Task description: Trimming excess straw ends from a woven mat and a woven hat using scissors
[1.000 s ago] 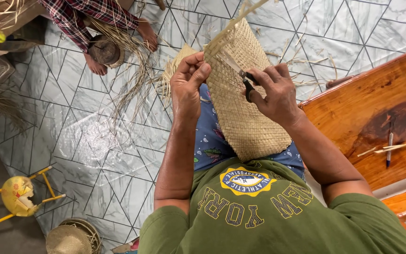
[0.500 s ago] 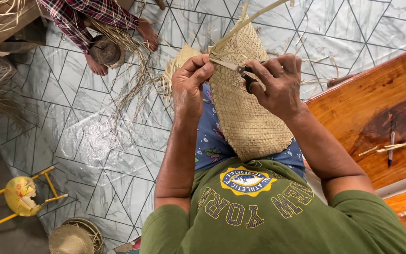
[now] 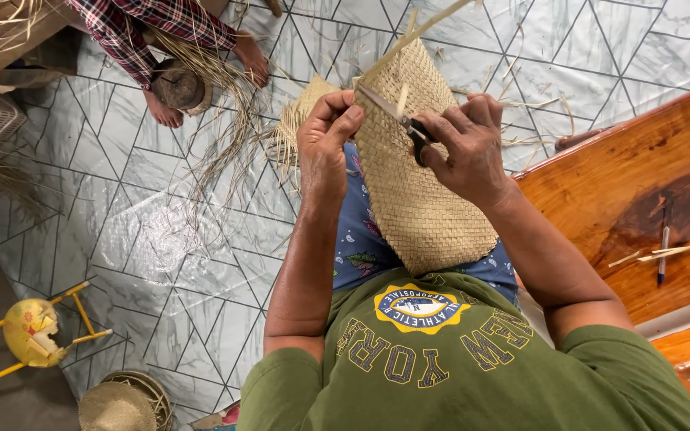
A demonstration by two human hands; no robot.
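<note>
From the head view, at upper centre of the frame, our left hand [image 3: 325, 136] pinches the rim of the woven straw basket [image 3: 417, 183] resting on our lap. Our right hand [image 3: 461, 148] is clenched on a small knife [image 3: 397, 116], blade laid across the weave beside a loose strip [image 3: 401, 100]. We judge it best to keep the rim pinched taut and cut away from the thumb.

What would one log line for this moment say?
left hand: pinching edge of woven basket | right hand: gripping knife, blade on basket rim | basket: on lap | nearby: wooden bench, pen
</note>
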